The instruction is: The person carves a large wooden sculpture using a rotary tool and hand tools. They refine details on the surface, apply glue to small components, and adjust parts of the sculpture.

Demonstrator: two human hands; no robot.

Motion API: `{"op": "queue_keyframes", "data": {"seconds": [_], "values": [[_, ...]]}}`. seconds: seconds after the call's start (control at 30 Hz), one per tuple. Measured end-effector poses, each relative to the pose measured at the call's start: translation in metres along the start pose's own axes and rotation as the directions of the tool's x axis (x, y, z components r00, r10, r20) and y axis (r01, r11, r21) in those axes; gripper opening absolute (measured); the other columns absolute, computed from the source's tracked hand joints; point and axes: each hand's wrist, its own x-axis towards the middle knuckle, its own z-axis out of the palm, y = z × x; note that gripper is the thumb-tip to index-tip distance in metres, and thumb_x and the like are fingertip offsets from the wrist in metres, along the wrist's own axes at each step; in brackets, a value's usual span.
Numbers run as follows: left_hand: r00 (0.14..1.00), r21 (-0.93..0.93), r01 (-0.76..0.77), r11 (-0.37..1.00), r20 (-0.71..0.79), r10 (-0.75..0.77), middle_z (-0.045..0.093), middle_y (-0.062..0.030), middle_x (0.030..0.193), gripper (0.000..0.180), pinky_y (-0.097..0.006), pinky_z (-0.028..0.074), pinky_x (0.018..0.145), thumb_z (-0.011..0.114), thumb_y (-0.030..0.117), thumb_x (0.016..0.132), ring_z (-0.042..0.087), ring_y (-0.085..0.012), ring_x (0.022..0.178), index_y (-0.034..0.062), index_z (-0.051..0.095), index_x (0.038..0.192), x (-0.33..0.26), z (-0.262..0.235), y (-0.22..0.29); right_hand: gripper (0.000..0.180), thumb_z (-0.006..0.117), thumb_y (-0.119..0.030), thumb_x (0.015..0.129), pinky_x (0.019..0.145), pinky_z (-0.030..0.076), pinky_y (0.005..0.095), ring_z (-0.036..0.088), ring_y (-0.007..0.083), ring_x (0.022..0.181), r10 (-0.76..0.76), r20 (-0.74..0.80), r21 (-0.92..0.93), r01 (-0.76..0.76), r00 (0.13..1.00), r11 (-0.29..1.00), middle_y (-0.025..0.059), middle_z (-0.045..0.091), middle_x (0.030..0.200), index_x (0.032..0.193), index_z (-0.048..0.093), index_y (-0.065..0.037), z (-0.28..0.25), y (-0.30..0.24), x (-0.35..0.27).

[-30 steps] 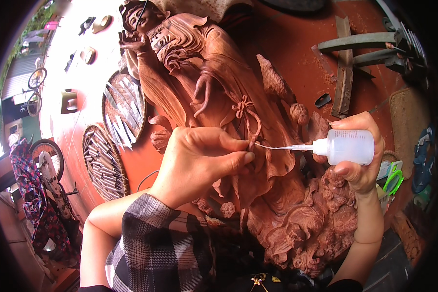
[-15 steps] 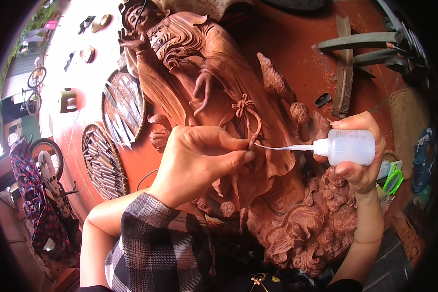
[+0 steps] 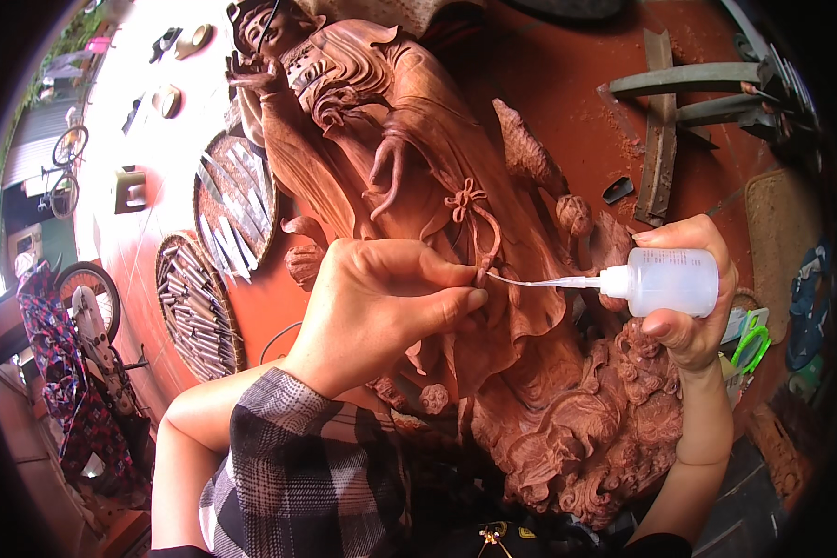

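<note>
A large reddish-brown carved wooden statue of a robed figure lies across the red floor. My left hand presses on its robe, thumb and forefinger pinching a small carved piece near the knotted sash. My right hand grips a small translucent plastic squeeze bottle. Its long thin nozzle points left and its tip meets the spot between my left fingertips.
Two round woven trays full of metal carving chisels lie left of the statue. Wooden offcuts and metal bars lie at the upper right. Green-handled scissors sit behind my right hand. Bicycles and a motorbike stand at the far left.
</note>
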Motion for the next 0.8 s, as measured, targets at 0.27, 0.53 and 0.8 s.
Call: {"op": "queue_keyframes", "data": {"seconds": [0.27, 0.53, 0.8], "values": [[1.000, 0.010, -0.029, 1.000, 0.001, 0.029, 0.072, -0.0048, 0.078, 0.011, -0.021, 0.053, 0.064, 0.074, 0.004, 0.083, 0.065, -0.0056, 0.070, -0.0042, 0.073, 0.090, 0.000, 0.000, -0.001, 0.063, 0.093, -0.036, 0.062, 0.070, 0.054, 0.0247, 0.065, 0.0136, 0.079, 0.001, -0.009, 0.010, -0.001, 1.000, 1.000, 0.0082, 0.065, 0.096, 0.104, 0.064, 0.000, 0.001, 0.000, 0.000], [1.000, 0.007, 0.005, 1.000, 0.008, -0.005, 0.072, -0.0051, 0.079, 0.010, -0.021, 0.053, 0.065, 0.074, 0.003, 0.083, 0.066, -0.0062, 0.072, -0.0048, 0.073, 0.089, 0.000, 0.000, 0.003, 0.066, 0.089, -0.044, 0.066, 0.068, 0.052, 0.0238, 0.064, 0.0122, 0.078, -0.030, -0.011, -0.007, 0.029, 0.999, 1.000, 0.0075, 0.064, 0.094, 0.105, 0.062, 0.002, -0.001, 0.002, 0.000], [0.999, -0.024, -0.032, 0.999, 0.005, 0.032, 0.073, -0.0069, 0.083, 0.010, -0.020, 0.054, 0.066, 0.075, 0.003, 0.083, 0.066, -0.0066, 0.073, -0.0045, 0.072, 0.089, 0.000, 0.001, 0.000, 0.075, 0.076, -0.060, 0.075, 0.075, 0.048, 0.0247, 0.060, 0.0121, 0.087, 0.002, -0.123, 0.105, 0.011, 0.992, 0.994, 0.0071, 0.060, 0.098, 0.109, 0.057, 0.004, -0.006, 0.011, 0.006]]}}
